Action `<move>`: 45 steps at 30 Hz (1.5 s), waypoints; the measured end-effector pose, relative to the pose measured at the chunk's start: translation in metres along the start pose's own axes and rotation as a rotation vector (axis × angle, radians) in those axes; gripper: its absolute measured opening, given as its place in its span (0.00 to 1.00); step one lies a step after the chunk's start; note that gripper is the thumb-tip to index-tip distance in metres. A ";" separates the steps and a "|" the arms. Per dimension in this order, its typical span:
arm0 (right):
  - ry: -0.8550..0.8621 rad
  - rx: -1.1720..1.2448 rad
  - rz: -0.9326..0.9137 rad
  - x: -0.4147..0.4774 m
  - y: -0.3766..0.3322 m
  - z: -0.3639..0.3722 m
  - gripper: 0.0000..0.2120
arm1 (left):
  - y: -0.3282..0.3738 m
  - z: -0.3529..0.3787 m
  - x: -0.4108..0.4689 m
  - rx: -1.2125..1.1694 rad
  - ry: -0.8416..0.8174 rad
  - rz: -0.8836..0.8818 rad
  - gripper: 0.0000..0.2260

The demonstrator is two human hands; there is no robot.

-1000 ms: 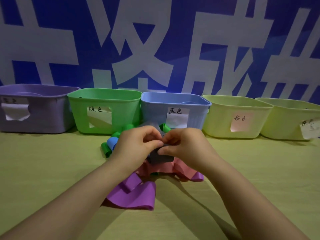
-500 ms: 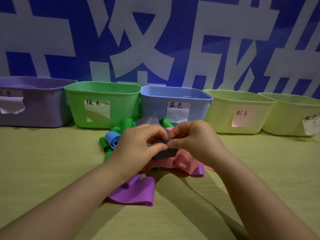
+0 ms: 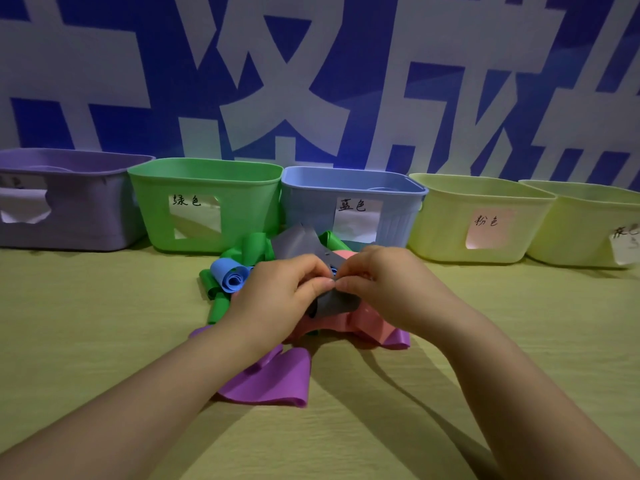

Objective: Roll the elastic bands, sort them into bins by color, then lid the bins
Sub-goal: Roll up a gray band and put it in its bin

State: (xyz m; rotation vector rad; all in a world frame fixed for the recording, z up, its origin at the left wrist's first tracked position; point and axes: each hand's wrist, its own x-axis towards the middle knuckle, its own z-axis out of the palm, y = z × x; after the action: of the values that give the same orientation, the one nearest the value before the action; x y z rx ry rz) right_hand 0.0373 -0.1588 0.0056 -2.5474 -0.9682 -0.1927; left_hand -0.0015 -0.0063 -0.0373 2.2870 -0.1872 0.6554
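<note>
My left hand [image 3: 277, 296] and my right hand [image 3: 391, 285] meet over a pile of elastic bands, both pinching a grey band [image 3: 334, 303] whose far end [image 3: 298, 242] trails up toward the bins. Under and around the hands lie a rolled blue band [image 3: 230, 273], green bands [image 3: 252, 247], a pink band [image 3: 367, 320] and a flat purple band [image 3: 273, 379]. Behind the pile stand five open bins: purple [image 3: 69, 216], green [image 3: 242, 209], blue [image 3: 311, 206], and two pale yellow ones labelled for pink [image 3: 446, 216] and grey [image 3: 568, 230].
A blue wall with big white characters [image 3: 311, 81] rises right behind the bins. The yellow-green tabletop [image 3: 86, 323] stretches to either side of the pile. No lids are in clear view.
The hands have kept working the grey band between the fingertips. The view has tilted so the bins and pile sit lower and nearer, showing more of the grey band's free end.
</note>
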 end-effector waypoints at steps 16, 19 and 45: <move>-0.073 0.220 0.029 -0.002 0.001 -0.007 0.09 | 0.003 -0.003 0.000 0.011 0.154 0.148 0.05; -0.044 0.222 0.018 -0.001 0.001 -0.005 0.09 | 0.003 -0.007 0.001 0.037 0.144 0.131 0.07; -0.075 0.168 0.010 -0.001 0.002 -0.004 0.10 | 0.002 -0.007 0.001 0.138 0.091 0.185 0.06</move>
State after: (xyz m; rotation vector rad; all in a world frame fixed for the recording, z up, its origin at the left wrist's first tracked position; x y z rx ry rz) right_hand 0.0377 -0.1623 0.0083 -2.4199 -0.9574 -0.0119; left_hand -0.0036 -0.0028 -0.0315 2.3836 -0.3212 0.8903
